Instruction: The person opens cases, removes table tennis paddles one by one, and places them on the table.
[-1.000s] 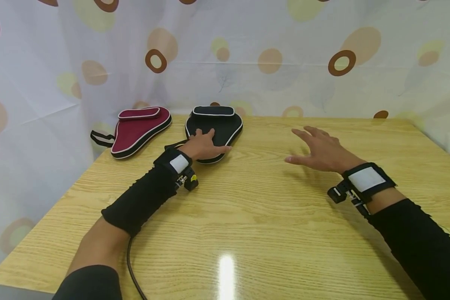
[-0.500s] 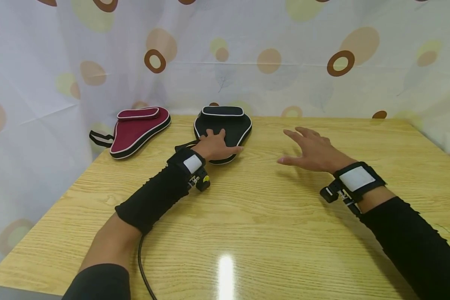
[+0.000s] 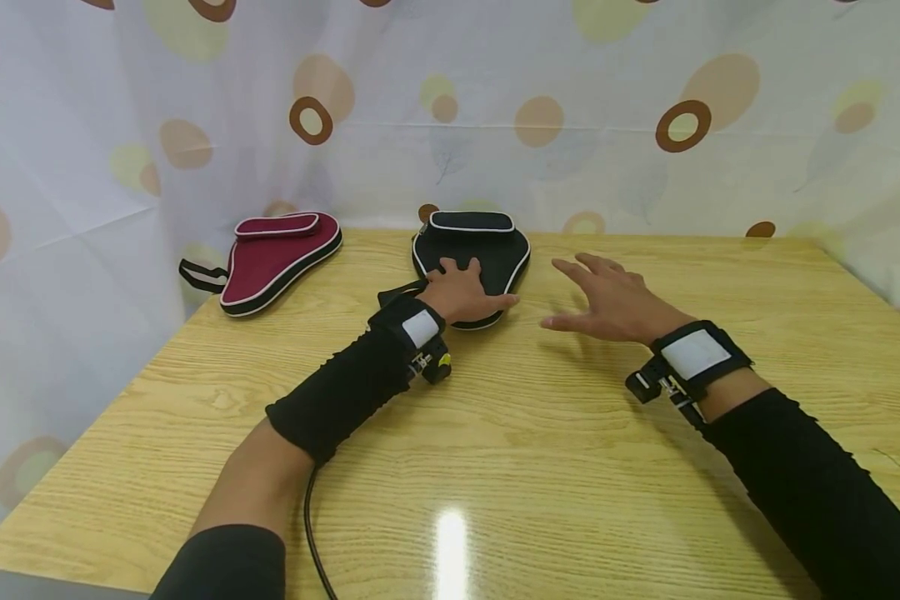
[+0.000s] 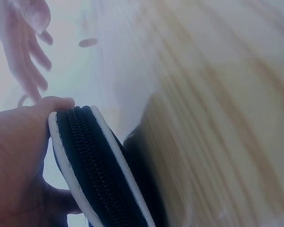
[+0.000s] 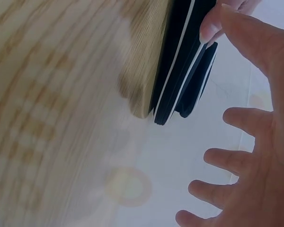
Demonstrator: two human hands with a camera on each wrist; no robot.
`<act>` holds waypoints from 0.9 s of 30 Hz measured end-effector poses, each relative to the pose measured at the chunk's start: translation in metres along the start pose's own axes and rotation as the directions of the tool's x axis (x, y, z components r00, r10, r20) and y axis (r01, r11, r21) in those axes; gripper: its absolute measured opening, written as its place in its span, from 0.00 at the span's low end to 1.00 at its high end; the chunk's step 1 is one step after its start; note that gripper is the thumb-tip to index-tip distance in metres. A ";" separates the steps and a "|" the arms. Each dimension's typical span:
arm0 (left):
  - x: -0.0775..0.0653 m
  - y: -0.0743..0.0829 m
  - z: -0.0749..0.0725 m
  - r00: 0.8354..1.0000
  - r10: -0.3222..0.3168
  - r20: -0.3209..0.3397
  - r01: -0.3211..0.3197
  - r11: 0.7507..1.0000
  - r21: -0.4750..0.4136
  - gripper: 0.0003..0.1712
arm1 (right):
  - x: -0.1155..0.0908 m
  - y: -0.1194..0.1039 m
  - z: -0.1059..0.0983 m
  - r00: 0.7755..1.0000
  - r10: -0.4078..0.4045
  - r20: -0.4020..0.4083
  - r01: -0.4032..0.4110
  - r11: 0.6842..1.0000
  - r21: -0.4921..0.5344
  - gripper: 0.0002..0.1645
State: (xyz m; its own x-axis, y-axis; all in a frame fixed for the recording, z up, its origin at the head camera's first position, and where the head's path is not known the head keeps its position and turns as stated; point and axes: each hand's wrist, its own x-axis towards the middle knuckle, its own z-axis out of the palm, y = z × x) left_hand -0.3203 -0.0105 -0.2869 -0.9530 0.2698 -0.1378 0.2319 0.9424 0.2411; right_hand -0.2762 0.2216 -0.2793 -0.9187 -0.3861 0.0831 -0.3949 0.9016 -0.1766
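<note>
1. On my head feed, the black paddle-shaped zip case [image 3: 471,250] lies flat toward the far side of the wooden table [image 3: 570,467], left of its middle, its wide end pointing away from the person.
2. I see the left hand [image 3: 461,293] resting on the case's narrower part, fingers spread and relaxed, thumb stretched out past the right edge. It presses on the fabric without curling round it.
3. The right hand [image 3: 611,298] hovers to the right of that case, near it but apart; its fingers are spread and hold nothing.
4. My left wrist feed gives me the case's edge close up: a dark zipper [image 4: 92,161] runs between two lines of white piping. What the case contains is hidden from me.
5. A raised front pocket [image 3: 471,222], also piped in white, sits across the wide end; I can't see into it.
6. Well to the left lies a matching red zip case [image 3: 270,258] with its own pocket [image 3: 277,226] and a black strap loop [image 3: 201,275] at the narrow end. Its contents are hidden too.
</note>
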 end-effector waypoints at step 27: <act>0.004 0.049 0.014 0.998 0.057 -0.038 -0.055 0.997 0.047 0.57 | 0.011 -0.002 0.013 0.995 0.007 0.095 -0.010 0.999 0.031 0.62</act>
State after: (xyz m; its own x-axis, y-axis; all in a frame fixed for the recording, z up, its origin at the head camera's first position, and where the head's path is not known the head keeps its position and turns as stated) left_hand -0.3103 0.0400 -0.2889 -0.9449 0.3154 -0.0876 0.2930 0.9343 0.2032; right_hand -0.2861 0.2132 -0.2913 -0.9179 -0.3968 -0.0114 -0.3859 0.8988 -0.2079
